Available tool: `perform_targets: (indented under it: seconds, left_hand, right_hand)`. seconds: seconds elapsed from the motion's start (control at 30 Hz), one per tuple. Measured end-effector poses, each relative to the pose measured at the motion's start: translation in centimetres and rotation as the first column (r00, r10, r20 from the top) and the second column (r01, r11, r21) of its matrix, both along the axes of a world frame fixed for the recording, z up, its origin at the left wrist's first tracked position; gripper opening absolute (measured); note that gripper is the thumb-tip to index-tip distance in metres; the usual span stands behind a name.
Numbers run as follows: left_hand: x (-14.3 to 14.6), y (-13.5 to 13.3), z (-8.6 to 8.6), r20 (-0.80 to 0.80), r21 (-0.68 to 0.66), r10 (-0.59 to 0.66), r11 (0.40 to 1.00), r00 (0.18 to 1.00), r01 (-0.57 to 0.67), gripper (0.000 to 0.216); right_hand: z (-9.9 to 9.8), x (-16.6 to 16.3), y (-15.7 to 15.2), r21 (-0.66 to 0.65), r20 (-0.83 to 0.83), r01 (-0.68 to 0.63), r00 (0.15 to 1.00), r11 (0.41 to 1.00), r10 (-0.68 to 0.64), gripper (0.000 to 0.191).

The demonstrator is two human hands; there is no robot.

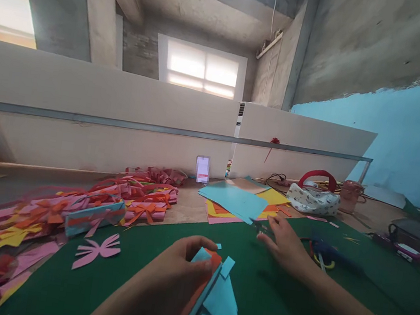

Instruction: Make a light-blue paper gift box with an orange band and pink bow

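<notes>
My left hand (187, 266) is closed around a folded light-blue and orange paper piece (217, 304), held upright and tilted over the green mat. Small blue tabs stick out at its top. To the right, my right hand (284, 243) reaches over the mat's far part with fingers apart. A small dark thing shows by its fingertips, too blurred to name. Just beyond them lies a light-blue paper sheet (237, 200) on orange, yellow and pink sheets. A pink cut-paper bow (98, 251) lies left of my left hand.
Finished-looking pink, orange and blue paper pieces with bows (89, 208) are heaped at left. Scissors with yellow handles (324, 262) lie beside a dark-blue tool on the green mat (252, 299). Behind stand a phone (202, 170), a white patterned pouch (312, 199) and a pink jar (350, 195).
</notes>
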State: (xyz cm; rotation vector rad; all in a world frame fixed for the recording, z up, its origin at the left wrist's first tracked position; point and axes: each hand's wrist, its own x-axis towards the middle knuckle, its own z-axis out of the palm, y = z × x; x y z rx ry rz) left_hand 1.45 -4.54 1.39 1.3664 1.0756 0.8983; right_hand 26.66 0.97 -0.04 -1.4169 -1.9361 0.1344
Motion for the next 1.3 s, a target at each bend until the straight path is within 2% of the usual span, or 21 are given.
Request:
perform_targets:
  seconds: [0.07,0.1,0.13,0.17,0.2,0.23,0.3,0.33,0.37,0.47,0.53,0.6,0.63,0.67,0.7,0.73,0.83,1.0,1.13,1.27,1.3]
  left_hand:
    - [0.0,-0.1,0.5,-0.07,0.155,0.161,0.977,0.984,-0.149,0.034]
    - [-0.1,-0.2,0.7,-0.088,0.265,0.279,0.932,0.956,-0.247,0.035]
    - [-0.1,-0.3,0.9,-0.084,0.394,0.406,0.852,0.91,-0.344,0.035]
    - [-0.1,-0.4,0.9,-0.059,0.534,0.525,0.735,0.849,-0.418,0.034]
    - [-0.2,-0.4,0.9,-0.007,0.677,0.625,0.577,0.78,-0.457,0.031]
    - [-0.2,-0.4,0.8,0.056,0.8,0.693,0.399,0.718,-0.448,0.028]
    - [-0.3,-0.1,0.4,0.146,0.95,0.74,0.081,0.657,-0.302,0.022]
    - [-0.3,0.0,0.1,0.153,0.976,0.737,-0.009,0.658,-0.217,0.021]
    - [-0.3,0.3,0.0,0.148,0.987,0.729,-0.061,0.668,-0.151,0.021]
    - [-0.4,0.8,-0.3,0.106,0.994,0.733,-0.093,0.672,-0.055,0.021]
    - [-0.5,0.9,-0.3,0.095,0.994,0.756,-0.108,0.647,-0.021,0.019]
    - [-0.7,1.1,-0.3,0.076,0.994,0.773,-0.11,0.63,0.014,0.02]
    - [-0.7,1.1,-0.4,0.063,0.993,0.779,-0.112,0.623,0.039,0.02]
    - [-0.7,1.1,-0.4,0.06,0.991,0.782,-0.123,0.62,0.059,0.021]
    - [-0.7,1.1,-0.5,0.051,0.989,0.781,-0.128,0.622,0.08,0.022]
    - [-0.6,1.1,-0.5,0.046,0.987,0.779,-0.133,0.626,0.093,0.021]
    - [0.0,0.5,-0.6,0.032,0.979,0.736,-0.158,0.676,0.127,0.017]
    - [0.9,-0.8,-0.4,-0.009,0.946,0.646,-0.242,0.763,0.216,0.025]
    - [1.2,-1.1,-0.6,-0.018,0.941,0.634,-0.25,0.773,0.227,0.031]
    - [1.3,-1.1,-0.6,-0.035,0.94,0.641,-0.238,0.767,0.243,0.03]
    - [1.4,-1.1,-0.6,-0.034,0.94,0.645,-0.238,0.763,0.243,0.03]
  right_hand:
    - [-0.3,-0.2,-1.0,0.185,0.08,-0.019,0.997,0.983,0.004,0.04]
    - [-0.3,-0.7,-2.0,0.229,0.085,-0.079,0.994,0.97,0.061,0.037]
    - [-0.1,-1.5,-3.3,0.245,0.076,-0.156,0.987,0.957,0.142,0.03]
    - [0.2,-2.4,-4.7,0.243,0.055,-0.234,0.972,0.941,0.228,0.024]
    - [0.6,-3.4,-6.0,0.222,0.024,-0.314,0.948,0.923,0.316,0.022]
    - [1.1,-4.5,-7.2,0.181,-0.018,-0.371,0.925,0.911,0.38,0.021]
    - [2.0,-6.6,-8.8,0.069,-0.125,-0.421,0.896,0.904,0.427,0.018]
    - [2.3,-7.5,-9.2,0.017,-0.182,-0.419,0.892,0.908,0.415,0.017]
    - [2.5,-8.2,-9.5,-0.025,-0.229,-0.41,0.89,0.912,0.394,0.016]
    - [2.1,-8.6,-9.2,-0.06,-0.265,-0.386,0.895,0.921,0.358,0.016]
    - [1.6,-6.8,-8.4,-0.049,-0.173,-0.347,0.927,0.937,0.334,0.017]
    - [1.3,-3.2,-7.0,-0.06,0.016,-0.195,0.98,0.979,0.196,0.021]
    - [1.2,-0.9,-6.2,-0.07,0.133,-0.048,0.989,0.996,0.057,0.024]
    - [1.2,1.6,-5.4,-0.079,0.272,0.154,0.954,0.985,-0.127,0.029]
    - [1.2,4.2,-4.5,-0.1,0.42,0.376,0.855,0.921,-0.303,0.039]
    - [1.2,6.6,-3.7,-0.11,0.466,0.496,0.791,0.861,-0.396,0.049]
    - [0.8,11.9,-1.5,-0.169,0.534,0.633,0.703,0.755,-0.469,0.056]
    - [-0.3,14.0,0.0,-0.22,0.57,0.62,0.708,0.753,-0.417,0.04]
    - [0.7,13.3,-0.9,-0.203,0.507,0.615,0.731,0.762,-0.456,0.028]
    - [2.2,10.5,-4.9,-0.315,0.264,0.327,0.932,0.891,-0.249,0.032]
    - [2.6,9.4,-6.3,-0.384,0.099,0.205,0.979,0.9,-0.181,0.033]
